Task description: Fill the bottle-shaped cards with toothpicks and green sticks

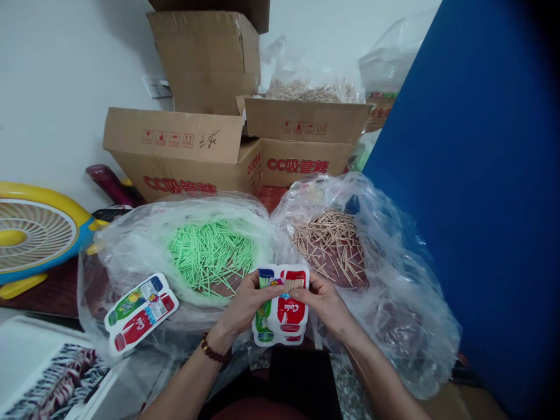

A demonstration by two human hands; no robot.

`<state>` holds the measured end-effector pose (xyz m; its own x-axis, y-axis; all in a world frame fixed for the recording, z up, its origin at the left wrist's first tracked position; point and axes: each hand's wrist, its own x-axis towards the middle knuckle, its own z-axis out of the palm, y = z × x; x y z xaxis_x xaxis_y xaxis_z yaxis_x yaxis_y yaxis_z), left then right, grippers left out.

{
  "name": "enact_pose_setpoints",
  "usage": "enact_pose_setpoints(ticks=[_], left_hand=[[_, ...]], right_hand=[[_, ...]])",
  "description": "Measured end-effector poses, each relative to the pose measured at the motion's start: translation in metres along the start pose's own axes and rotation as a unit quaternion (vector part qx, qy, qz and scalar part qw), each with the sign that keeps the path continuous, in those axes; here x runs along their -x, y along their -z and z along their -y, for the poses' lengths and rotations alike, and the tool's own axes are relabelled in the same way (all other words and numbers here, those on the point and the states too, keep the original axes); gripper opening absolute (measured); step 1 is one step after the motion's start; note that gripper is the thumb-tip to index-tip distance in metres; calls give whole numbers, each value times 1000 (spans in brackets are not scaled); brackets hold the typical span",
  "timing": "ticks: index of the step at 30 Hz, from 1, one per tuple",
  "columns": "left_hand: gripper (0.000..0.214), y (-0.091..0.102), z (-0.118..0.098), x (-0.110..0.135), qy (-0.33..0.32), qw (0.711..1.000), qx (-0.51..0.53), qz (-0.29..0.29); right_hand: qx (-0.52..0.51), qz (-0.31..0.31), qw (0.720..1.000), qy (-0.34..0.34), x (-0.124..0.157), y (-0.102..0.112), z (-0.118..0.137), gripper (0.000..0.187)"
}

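Both my hands hold a small stack of printed bottle-shaped packets (282, 309), green and red with a cola label, at the bottom centre. My left hand (245, 303) grips the stack's left side, fingers curled; a bead bracelet sits on that wrist. My right hand (324, 300) pinches the stack's upper right edge, where a few tan sticks (294, 284) show in the top packet. Behind the hands, a clear bag of green sticks (210, 251) lies open on the left, and a clear bag of tan sticks (332, 242) on the right.
A loose packet (142, 312) of the same kind lies on the plastic at the left. Cardboard boxes (184, 154) stand stacked at the back. A yellow and blue fan (30, 236) is at far left, a blue panel (472, 175) at right, a striped item (56, 379) bottom left.
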<state>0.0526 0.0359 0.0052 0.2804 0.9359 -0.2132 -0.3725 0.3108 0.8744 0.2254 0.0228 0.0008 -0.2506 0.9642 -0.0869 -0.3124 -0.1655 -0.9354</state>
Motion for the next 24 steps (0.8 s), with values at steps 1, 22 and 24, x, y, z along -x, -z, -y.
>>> enact_pose_setpoints(ticks=[1,22,24], left_hand=[[29,1,0,0,0,1000,1,-4],[28,0,-3,4,2,995,-96,-1],[27,2,-2,4,8,995,-93,-18]], right_hand=[[1,-7,1000,2,0,-1,1,29],[61,-27,997,25,-4,3,-17,25],[110,-9,993,31,-6,12,-12,23]])
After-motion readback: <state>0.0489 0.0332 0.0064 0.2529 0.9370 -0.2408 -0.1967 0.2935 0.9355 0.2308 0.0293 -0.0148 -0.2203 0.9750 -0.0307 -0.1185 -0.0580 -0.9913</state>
